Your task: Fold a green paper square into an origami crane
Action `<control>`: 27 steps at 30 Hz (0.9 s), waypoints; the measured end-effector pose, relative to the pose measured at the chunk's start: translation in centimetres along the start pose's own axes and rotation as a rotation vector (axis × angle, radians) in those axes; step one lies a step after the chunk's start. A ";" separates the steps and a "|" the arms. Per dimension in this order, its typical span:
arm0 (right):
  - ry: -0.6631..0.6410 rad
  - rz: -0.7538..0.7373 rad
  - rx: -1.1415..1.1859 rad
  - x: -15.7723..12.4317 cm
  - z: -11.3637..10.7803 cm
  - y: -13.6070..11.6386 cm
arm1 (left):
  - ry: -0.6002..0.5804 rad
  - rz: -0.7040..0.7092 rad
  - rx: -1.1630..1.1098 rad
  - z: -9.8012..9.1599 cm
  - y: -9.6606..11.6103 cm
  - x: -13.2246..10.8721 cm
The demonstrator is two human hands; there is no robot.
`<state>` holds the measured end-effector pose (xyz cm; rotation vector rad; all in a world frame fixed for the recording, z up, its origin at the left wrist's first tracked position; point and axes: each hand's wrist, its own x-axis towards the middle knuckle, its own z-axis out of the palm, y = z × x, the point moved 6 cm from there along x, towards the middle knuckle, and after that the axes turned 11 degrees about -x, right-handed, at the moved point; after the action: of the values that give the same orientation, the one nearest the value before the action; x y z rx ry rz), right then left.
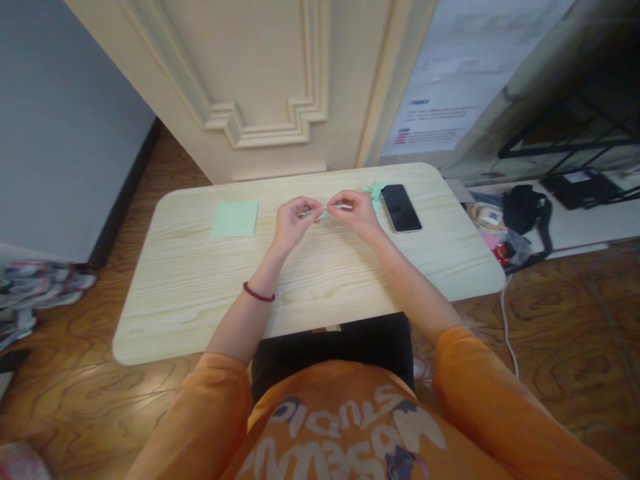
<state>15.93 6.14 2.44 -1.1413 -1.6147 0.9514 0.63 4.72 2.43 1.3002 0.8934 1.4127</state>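
Over the middle of the wooden-topped table, my left hand and my right hand meet fingertip to fingertip. Both pinch a small green paper piece, mostly covered by the fingers. A square stack of light green paper lies flat to the left of my left hand. Just beyond my right hand is a small heap of green paper pieces, touching or very near the phone, whose dark screen faces up. A red bead bracelet circles my left wrist.
The pale table has rounded corners and stands against a cream panelled door. At the right, a low shelf holds a black bag and small items. A white cable hangs beside the table. Shoes sit at the far left.
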 end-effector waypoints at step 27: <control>-0.014 0.086 0.125 0.7 -0.5 1.6 | 0.008 -0.145 -0.065 -1.5 -1.4 0.6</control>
<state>16.74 7.30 1.26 -1.1269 -1.5050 1.1029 -0.61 5.82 0.98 1.1587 0.9210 1.3230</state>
